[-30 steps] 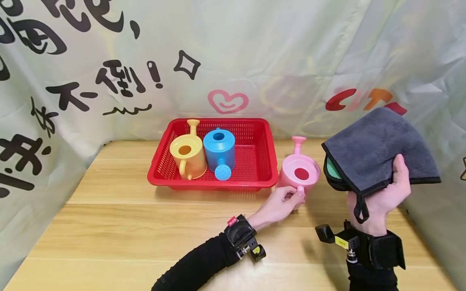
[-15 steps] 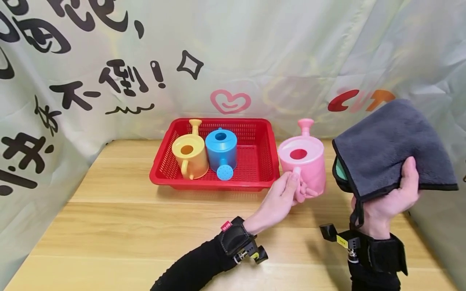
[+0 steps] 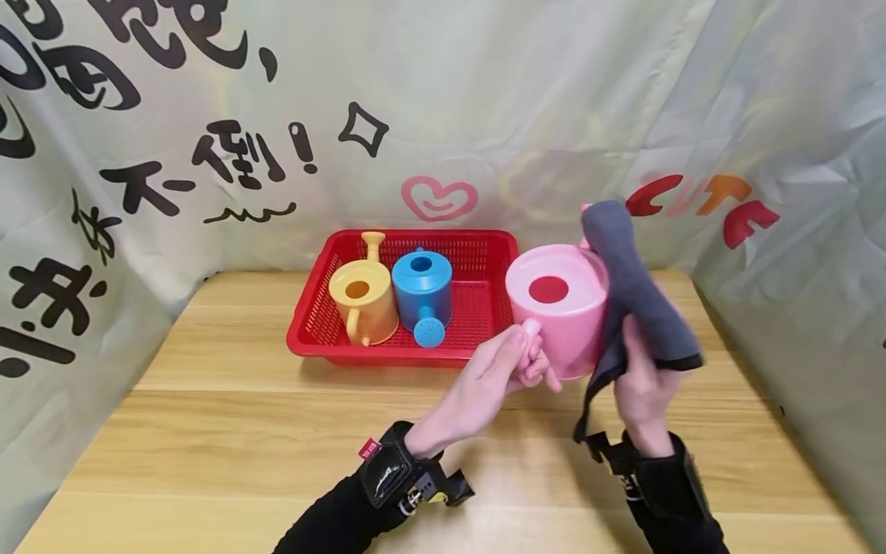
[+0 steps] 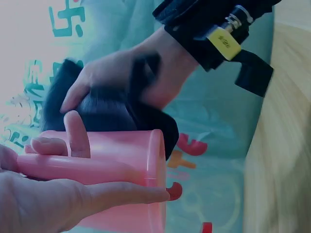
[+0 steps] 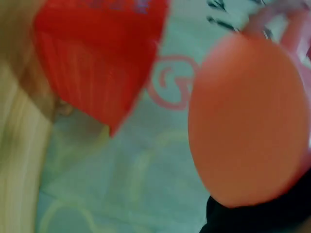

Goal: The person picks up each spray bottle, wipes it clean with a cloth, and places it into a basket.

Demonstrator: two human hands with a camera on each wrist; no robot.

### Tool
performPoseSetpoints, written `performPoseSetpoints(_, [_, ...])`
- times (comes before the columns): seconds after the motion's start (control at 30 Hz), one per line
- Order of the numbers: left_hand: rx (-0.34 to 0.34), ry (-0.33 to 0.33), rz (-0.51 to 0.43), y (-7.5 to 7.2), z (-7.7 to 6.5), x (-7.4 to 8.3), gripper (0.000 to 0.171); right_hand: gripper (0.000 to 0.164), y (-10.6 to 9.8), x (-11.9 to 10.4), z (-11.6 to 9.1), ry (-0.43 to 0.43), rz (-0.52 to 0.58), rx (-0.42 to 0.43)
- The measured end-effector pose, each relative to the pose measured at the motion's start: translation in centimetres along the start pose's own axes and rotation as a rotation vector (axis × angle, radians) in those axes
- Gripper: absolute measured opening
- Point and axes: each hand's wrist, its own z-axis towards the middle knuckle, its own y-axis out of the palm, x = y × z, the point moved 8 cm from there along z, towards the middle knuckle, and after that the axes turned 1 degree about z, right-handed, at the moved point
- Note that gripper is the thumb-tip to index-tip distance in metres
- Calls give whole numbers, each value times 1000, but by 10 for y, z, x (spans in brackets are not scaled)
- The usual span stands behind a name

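In the head view, a pink watering can (image 3: 564, 338) is held up off the table. My left hand (image 3: 477, 385) grips it by its handle, fingers curled round it, as the left wrist view confirms. My right hand (image 3: 644, 396) holds a grey cloth (image 3: 637, 304) with black edging against the can's right side. The cloth hides most of the spout. Seen by the right wrist camera, the can's round base (image 5: 250, 121) faces the lens.
A red basket (image 3: 304, 338) stands behind on the wooden table (image 3: 228, 446), just left of the can. Inside it are a yellow watering can (image 3: 367, 304) and a blue one (image 3: 422, 288). A printed fabric sheet (image 3: 540, 92) backs the table.
The left hand has lifted the pink watering can off the table and brought it nearer. My right hand has moved left, bringing the cloth from apart to against the can's side.
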Motion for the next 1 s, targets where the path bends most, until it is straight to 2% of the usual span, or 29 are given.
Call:
performPoseSetpoints(0.1, [3,20,28,-3,-5,0,36,33,25,-3,-13,-129,-81,-218])
performPoseSetpoints(0.17, [21,38,56,-7,-9,1,36,31,39,-4,-21,-195,-98,-310])
performPoseSetpoints(0.27, [46,69,87,-12,-13,4,36,31,56,-7,-37,-326,-202,-437])
performPoseSetpoints(0.33, [62,78,60,-14,-15,7,37,35,63,-8,-49,-417,-290,-497])
performPoseSetpoints(0.4, [76,59,-1,-16,-18,9,40,40,69,-10,-59,-502,-357,-535])
performPoseSetpoints(0.47, [89,18,-65,-18,-22,9,44,44,74,-12,-68,-563,-396,-561])
performPoseSetpoints(0.57, [101,-65,-102,-21,-28,8,52,47,78,-15,-80,-634,-426,-576])
performPoseSetpoints(0.67, [98,-107,-82,-22,-32,10,57,46,81,-18,-86,-666,-433,-586])
performPoseSetpoints(0.77, [81,-106,-65,-20,-33,13,55,41,82,-19,-85,-661,-408,-572])
performPoseSetpoints(0.87, [58,-71,-63,-17,-32,17,48,37,82,-20,-80,-637,-350,-548])
performPoseSetpoints(1.0, [12,8,-46,-15,-33,24,45,35,80,-15,-69,-517,-260,-533])
